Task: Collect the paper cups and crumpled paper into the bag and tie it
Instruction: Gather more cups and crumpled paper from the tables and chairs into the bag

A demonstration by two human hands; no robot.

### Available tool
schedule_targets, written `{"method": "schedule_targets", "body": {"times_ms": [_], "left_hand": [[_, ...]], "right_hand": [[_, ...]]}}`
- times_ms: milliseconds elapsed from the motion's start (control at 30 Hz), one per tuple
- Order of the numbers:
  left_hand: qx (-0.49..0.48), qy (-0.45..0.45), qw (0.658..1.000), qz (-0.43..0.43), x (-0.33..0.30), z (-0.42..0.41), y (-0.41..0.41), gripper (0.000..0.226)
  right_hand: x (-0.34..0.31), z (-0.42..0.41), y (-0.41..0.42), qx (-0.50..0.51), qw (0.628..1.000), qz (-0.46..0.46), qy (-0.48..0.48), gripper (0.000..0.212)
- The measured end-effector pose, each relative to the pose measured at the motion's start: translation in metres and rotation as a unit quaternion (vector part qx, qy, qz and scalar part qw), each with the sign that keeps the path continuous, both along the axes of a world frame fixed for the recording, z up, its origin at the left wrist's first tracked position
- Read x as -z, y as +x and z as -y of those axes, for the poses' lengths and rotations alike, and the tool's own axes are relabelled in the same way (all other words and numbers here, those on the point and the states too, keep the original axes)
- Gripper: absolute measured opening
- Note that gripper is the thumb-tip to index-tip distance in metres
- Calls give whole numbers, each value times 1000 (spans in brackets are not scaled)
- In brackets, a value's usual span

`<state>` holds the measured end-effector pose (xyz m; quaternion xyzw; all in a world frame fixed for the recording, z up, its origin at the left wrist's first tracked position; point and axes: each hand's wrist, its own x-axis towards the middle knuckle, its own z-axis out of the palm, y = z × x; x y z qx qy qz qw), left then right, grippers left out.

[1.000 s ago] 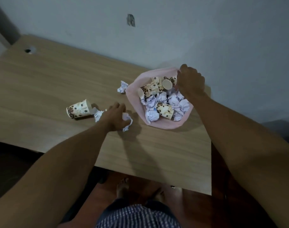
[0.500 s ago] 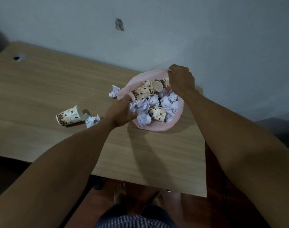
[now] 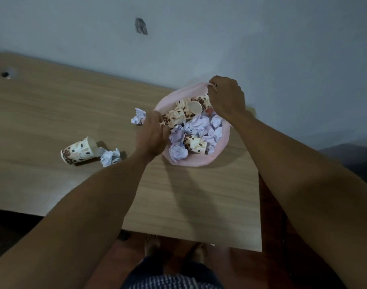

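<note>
A pink bag [image 3: 199,162] lies open on the wooden table [image 3: 53,113], holding several coffee-bean paper cups [image 3: 176,117] and crumpled paper balls [image 3: 199,126]. My right hand [image 3: 226,97] pinches the bag's far rim. My left hand [image 3: 151,135] hangs over the near-left rim, fingers curled down on a crumpled paper [image 3: 175,133] just inside the bag. On the table to the left, one cup [image 3: 79,151] lies on its side with a paper ball [image 3: 110,157] touching it. Another paper ball [image 3: 138,116] sits just outside the bag's left rim.
The bag sits near the table's far right corner, close to the grey wall [image 3: 199,49]. A cable hole [image 3: 6,74] marks the far left of the table. The table's right edge [image 3: 259,205] and front edge are near me, with my bare feet [image 3: 153,245] below.
My left hand picked up a crumpled paper beside the lying cup and carried it right, over the bag's rim. My right hand has kept its hold on the bag.
</note>
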<state>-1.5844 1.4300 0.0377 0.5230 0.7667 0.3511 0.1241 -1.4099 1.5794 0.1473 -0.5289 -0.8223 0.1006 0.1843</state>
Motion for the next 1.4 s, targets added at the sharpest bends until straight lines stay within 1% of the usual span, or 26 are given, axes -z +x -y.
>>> {"method": "schedule_targets", "body": {"times_ms": [67, 100, 133, 200, 267, 333, 400, 433, 500, 533, 600, 667, 733, 800, 867, 967, 1033, 1067, 1133, 1200, 1300, 1400], "left_hand": [[-111, -12, 993, 35, 6, 2, -29, 18], [-143, -25, 989, 37, 13, 0, -44, 19], [-152, -51, 987, 31, 19, -3, -60, 22], [-117, -118, 986, 20, 34, -12, -89, 36], [-57, -175, 983, 21, 46, -23, -108, 56], [-4, -221, 975, 8, 57, -36, -118, 69], [43, -244, 969, -10, 69, -51, -126, 71], [60, -243, 968, -16, 74, -57, -129, 64], [66, -211, 975, -10, 82, -63, -133, 47], [52, -192, 980, -2, 86, -63, -132, 44], [-11, -153, 988, 12, 88, -58, -126, 36], [-90, -73, 993, 25, 80, -51, -117, 32], [-135, 49, 988, 63, 58, -44, -106, 31], [-132, 148, 975, 96, 31, -35, -87, 27], [-59, 177, 979, 80, 9, -22, -58, 23], [87, 137, 986, 41, 0, -7, -14, 18], [153, 107, 982, 13, 8, -10, 7, 20], [171, 92, 981, 0, 12, -15, 15, 22], [169, 59, 984, -4, 18, -29, 27, 23], [143, 23, 989, 11, 17, -46, 34, 25], [127, -52, 990, 17, 21, -62, 34, 38], [144, -106, 983, -41, 27, -55, 26, 51]], "right_hand": [[3, 0, -7, 3, 1000, -8, -1, 28], [4, 0, -10, 5, 1000, -10, 0, 28], [6, 0, -13, 6, 1000, -12, 2, 29], [11, -2, -17, 12, 1000, -16, 10, 30], [18, -5, -19, 17, 999, -16, 24, 31], [24, -7, -18, 18, 999, -14, 40, 31], [30, -11, -14, 18, 998, -20, 54, 31], [31, -12, -13, 18, 998, -26, 59, 31], [33, -15, -10, 16, 997, -37, 66, 31], [33, -16, -9, 16, 997, -39, 68, 32], [31, -18, -9, 15, 997, -36, 66, 32], [28, -19, -11, 18, 998, -31, 59, 31], [23, -21, -15, 29, 998, -20, 50, 30], [17, -22, -20, 46, 998, -15, 38, 28], [12, -26, -23, 64, 997, -28, 18, 27], [6, -31, -22, 82, 995, -48, -9, 25], [2, -33, -19, 76, 996, -50, -11, 25], [1, -33, -17, 70, 996, -50, -9, 24], [-2, -33, -14, 60, 997, -48, -5, 24], [-3, -33, -11, 50, 998, -46, -1, 25], [-1, -33, -6, 27, 999, -37, 9, 26], [4, -32, -5, 15, 999, -35, 3, 25]]}}
